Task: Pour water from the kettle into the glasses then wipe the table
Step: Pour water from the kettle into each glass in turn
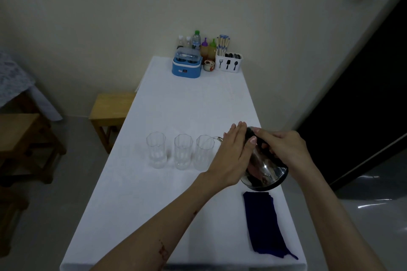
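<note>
Kettle (pixel 263 166), steel w/ black lid and handle, is up off the table (pixel 189 99) and tipped left, spout right at the rim of the rightmost glass (pixel 203 153); a thin stream seems to run from spout into that glass, though it's faint. Right hand (pixel 284 149) grips the black handle on top, fingers curled round it, thumb lying over the lid area. Left hand (pixel 234 154) is flat, fingers straight and together, palm pressed on the kettle's near-left side, steadying it. Three clear glasses stand upright in a row across the table's middle: left glass (pixel 156 149), middle glass (pixel 183 152), then the rightmost one; close together, not touching as far as can be seen. Water level in any of them can't be told. Dark blue cloth (pixel 265 224) lies folded lengthwise on the table's near-right part, just below the kettle, one end near the front edge. Table has a white cover. At the far end, by the wall: blue container w/ clear lid (pixel 187 65), bottles behind it incl. one w/ green cap (pixel 196 39), small patterned pot (pixel 208 65), white cutlery holder (pixel 228 62) w/ chopsticks and spoons standing in it. Left of the table, on the floor, a wooden stool (pixel 111 108); more wooden furniture further left.
</note>
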`<action>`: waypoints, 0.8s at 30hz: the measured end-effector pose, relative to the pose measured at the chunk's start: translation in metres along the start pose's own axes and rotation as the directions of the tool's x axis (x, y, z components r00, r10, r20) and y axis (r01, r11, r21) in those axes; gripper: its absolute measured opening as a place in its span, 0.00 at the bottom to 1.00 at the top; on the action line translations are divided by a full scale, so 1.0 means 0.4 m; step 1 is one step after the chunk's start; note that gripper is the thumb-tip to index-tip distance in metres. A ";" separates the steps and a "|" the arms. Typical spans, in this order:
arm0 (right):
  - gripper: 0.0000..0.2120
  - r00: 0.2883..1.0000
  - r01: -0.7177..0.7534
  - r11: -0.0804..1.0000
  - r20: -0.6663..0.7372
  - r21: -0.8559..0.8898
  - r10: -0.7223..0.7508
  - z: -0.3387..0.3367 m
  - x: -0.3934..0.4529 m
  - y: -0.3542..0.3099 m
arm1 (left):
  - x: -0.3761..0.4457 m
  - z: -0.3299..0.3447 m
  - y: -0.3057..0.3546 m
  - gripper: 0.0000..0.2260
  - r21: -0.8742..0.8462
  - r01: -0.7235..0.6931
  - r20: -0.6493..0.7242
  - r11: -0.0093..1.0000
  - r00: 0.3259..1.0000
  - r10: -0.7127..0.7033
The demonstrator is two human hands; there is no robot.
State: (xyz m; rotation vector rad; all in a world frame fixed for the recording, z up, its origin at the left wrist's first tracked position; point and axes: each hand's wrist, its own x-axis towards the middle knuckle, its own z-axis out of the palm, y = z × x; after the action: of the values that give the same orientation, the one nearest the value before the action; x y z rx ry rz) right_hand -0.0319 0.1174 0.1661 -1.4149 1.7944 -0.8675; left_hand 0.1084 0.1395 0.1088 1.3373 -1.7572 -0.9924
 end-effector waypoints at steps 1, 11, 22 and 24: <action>0.22 1.000 0.000 1.000 0.001 -0.003 0.000 0.001 0.001 -0.001 | 0.000 -0.001 0.001 0.26 0.000 -0.001 0.000 1.000 1.000 0.001; 0.23 1.000 -0.004 1.000 0.005 -0.008 0.004 0.002 0.006 -0.001 | 0.004 -0.001 -0.004 0.27 0.025 -0.009 0.003 1.000 1.000 0.009; 0.23 1.000 0.010 1.000 0.005 -0.023 -0.010 0.003 0.011 0.001 | 0.008 0.000 -0.006 0.26 0.014 -0.004 -0.006 1.000 1.000 0.004; 0.24 1.000 0.012 1.000 0.007 -0.023 -0.011 0.004 0.012 0.001 | 0.008 0.000 -0.006 0.26 0.014 -0.005 -0.007 1.000 1.000 0.005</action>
State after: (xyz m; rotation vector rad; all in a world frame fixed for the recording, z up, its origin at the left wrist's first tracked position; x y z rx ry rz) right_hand -0.0317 0.1126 0.1644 -1.4425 1.7979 -0.8491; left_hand 0.1088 0.1358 0.1069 1.3428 -1.7647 -0.9739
